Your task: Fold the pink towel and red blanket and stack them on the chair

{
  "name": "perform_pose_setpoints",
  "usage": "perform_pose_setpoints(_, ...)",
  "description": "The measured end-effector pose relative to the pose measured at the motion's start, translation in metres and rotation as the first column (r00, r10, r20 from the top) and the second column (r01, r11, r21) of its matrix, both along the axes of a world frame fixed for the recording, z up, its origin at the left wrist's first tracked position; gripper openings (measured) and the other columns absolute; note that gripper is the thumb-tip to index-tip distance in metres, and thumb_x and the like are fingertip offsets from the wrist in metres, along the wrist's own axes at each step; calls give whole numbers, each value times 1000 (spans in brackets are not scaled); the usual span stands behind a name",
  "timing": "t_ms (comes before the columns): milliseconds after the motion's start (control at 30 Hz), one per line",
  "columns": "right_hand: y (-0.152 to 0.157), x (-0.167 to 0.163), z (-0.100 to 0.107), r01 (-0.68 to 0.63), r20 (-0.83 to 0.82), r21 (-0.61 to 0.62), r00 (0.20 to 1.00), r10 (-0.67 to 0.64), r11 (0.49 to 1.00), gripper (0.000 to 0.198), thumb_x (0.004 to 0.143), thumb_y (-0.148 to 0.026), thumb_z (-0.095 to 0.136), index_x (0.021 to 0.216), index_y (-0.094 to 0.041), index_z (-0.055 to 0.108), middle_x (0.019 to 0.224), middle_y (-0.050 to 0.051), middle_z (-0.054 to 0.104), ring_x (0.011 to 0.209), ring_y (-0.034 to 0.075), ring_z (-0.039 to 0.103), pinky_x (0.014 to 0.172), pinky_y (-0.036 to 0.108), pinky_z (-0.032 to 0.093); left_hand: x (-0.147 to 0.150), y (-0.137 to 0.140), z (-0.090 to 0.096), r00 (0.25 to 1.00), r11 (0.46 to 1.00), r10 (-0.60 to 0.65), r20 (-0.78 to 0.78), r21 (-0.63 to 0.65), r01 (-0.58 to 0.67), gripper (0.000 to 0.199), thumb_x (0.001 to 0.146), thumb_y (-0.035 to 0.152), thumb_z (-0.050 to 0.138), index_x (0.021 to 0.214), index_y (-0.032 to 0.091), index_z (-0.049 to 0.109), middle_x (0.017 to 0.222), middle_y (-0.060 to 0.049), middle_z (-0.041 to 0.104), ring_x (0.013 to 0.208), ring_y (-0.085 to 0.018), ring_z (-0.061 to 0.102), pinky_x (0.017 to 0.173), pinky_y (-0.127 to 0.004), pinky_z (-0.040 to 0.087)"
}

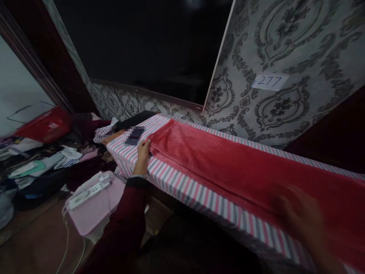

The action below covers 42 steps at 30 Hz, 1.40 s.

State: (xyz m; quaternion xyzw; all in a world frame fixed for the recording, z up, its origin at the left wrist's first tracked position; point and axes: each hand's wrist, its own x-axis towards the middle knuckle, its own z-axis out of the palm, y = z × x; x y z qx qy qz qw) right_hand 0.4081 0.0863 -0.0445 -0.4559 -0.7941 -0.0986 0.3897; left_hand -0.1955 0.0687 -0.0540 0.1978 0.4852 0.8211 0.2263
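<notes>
A long red plush blanket lies folded lengthwise over a table draped in a striped pink, grey and white cloth. My left hand pinches the blanket's near left corner, thumb on top. Further right, my right hand is smeared by motion over the near side of the blanket; its finger shape does not show clearly. Just beyond my left hand lies a dark flat object, partly blurred out.
A large television hangs behind the table, with a paper marked 277 to its right. On the left are a pink bin carrying a power strip, heaped clothes and a red basket.
</notes>
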Motion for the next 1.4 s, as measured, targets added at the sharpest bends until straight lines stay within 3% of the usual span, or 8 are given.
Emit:
perform_pose_setpoints(133,10,-79,-27,-287,146,-175,939,313,942,53,100,-54,52,143,-24,60,139,16,63,124,36,60,99,57,52,1,-3,0,999,999,50,7,13,-50,28,59,37,79,69,21,57,66,4,59,66,-14,57,67,-27,49)
perform_pose_setpoints(267,7,-118,-36,-248,228,-227,927,299,942,43,101,-40,51,138,-25,67,136,14,67,118,34,62,89,54,56,-2,1,1,995,995,98,6,-8,-98,26,57,33,74,64,22,51,62,5,53,63,-13,52,63,-26,47)
perform_pose_setpoints(433,0,-108,-23,-312,73,-131,943,323,941,39,103,-23,42,125,-23,75,110,12,76,101,29,68,89,49,57,-8,9,1,983,980,184,-3,-72,-183,29,62,33,69,60,23,42,56,7,40,57,-11,43,56,-24,41)
perform_pose_setpoints(567,-10,-103,-20,-315,48,-67,947,318,947,37,104,-24,44,121,-24,76,108,11,76,100,28,68,91,49,56,-11,5,1,962,954,268,-51,-121,-273,27,66,28,65,62,23,39,57,8,35,56,-10,39,56,-23,39)
perform_pose_setpoints(800,-18,-109,-36,-317,49,-75,946,321,946,31,105,-29,48,112,-22,77,107,12,73,96,28,66,84,45,57,-8,-2,7,902,894,377,-211,-172,-414,16,61,10,58,72,20,54,71,6,48,69,-12,45,69,-24,41)
perform_pose_setpoints(1033,-22,-106,-34,-311,-21,19,950,312,950,25,102,-23,52,103,-22,77,90,9,68,85,25,62,77,40,54,-10,-4,5,888,883,382,-258,-182,-433,14,64,12,58,74,21,53,73,5,48,72,-13,47,74,-25,43)
perform_pose_setpoints(1233,-25,-108,-32,-321,33,-122,944,327,939,28,104,-34,52,101,-22,76,85,9,65,84,25,61,78,39,53,-12,-1,4,893,887,388,-228,-171,-429,15,64,15,55,76,21,50,76,4,47,71,-13,47,71,-25,43)
perform_pose_setpoints(1400,-31,-110,-29,-275,107,-145,951,292,950,34,101,-43,56,117,-18,74,99,12,65,95,29,60,83,42,53,-14,0,2,903,898,336,-266,-199,-393,18,65,15,55,82,21,52,78,3,49,73,-14,50,73,-25,45)
